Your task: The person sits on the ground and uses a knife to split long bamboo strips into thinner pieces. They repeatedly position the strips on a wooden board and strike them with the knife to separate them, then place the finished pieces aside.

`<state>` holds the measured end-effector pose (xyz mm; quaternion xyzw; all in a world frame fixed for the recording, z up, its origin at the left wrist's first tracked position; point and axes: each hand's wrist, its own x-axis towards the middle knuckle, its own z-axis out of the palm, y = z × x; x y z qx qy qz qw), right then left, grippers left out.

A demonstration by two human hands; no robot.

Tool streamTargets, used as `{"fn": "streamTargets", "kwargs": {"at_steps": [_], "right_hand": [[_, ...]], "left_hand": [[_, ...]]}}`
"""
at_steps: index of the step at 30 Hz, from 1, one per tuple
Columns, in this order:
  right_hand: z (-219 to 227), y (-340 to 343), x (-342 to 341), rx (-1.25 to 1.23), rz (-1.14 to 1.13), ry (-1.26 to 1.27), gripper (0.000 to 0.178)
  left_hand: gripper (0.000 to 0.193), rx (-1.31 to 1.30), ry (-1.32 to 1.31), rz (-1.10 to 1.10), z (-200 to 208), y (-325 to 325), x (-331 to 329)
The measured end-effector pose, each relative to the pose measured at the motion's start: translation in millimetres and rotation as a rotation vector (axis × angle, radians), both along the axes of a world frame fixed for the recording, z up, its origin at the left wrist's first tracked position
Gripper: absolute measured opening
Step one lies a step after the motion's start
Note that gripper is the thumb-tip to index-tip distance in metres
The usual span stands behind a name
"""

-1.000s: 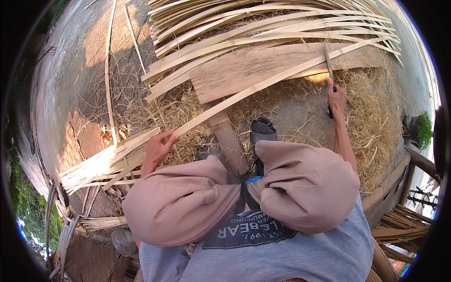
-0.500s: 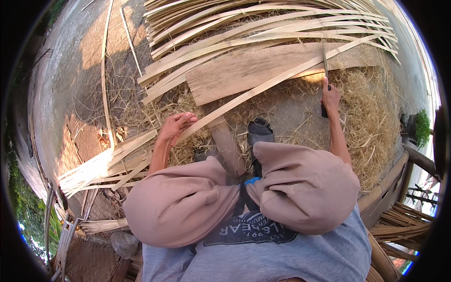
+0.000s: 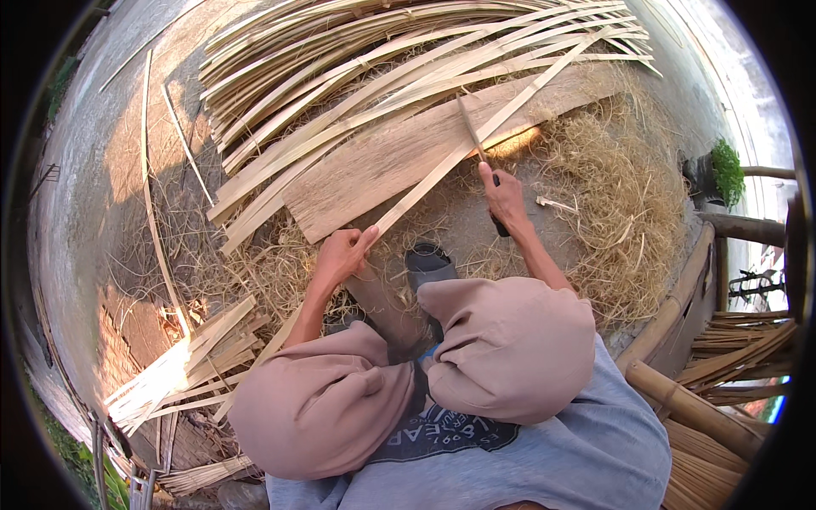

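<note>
I sit with my knees drawn up over a floor of bamboo shavings. My left hand grips the near end of a long thin bamboo strip that runs up and to the right across a flat wooden board. My right hand is closed on the dark handle of a long knife. The blade points away from me and lies against the strip where it crosses the board. A dark sandal shows between my knees.
A big fan of split bamboo strips lies beyond the board. More cut strips are stacked at my left. Pale shavings cover the ground at the right. Bamboo poles and bundled strips stand at the lower right.
My left hand has moved up and to the right from the stack at my left and has taken hold of the strip's near end. My right hand has kept the knife against the strip.
</note>
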<state>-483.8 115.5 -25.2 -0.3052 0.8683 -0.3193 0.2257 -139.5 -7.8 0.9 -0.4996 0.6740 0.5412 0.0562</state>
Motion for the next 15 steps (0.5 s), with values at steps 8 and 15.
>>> {"fn": "streamTargets", "kwargs": {"at_steps": [8,15], "right_hand": [[18.9,46.5,11.6,0.061,0.278,0.105,0.066],[9.5,4.5,-17.2,0.069,0.334,0.250,0.070]], "left_hand": [[0.072,-0.036,-0.020,0.090,10.6,9.1,96.9],[0.069,-0.164,-0.152,0.147,32.1,29.2,122.6]]}}
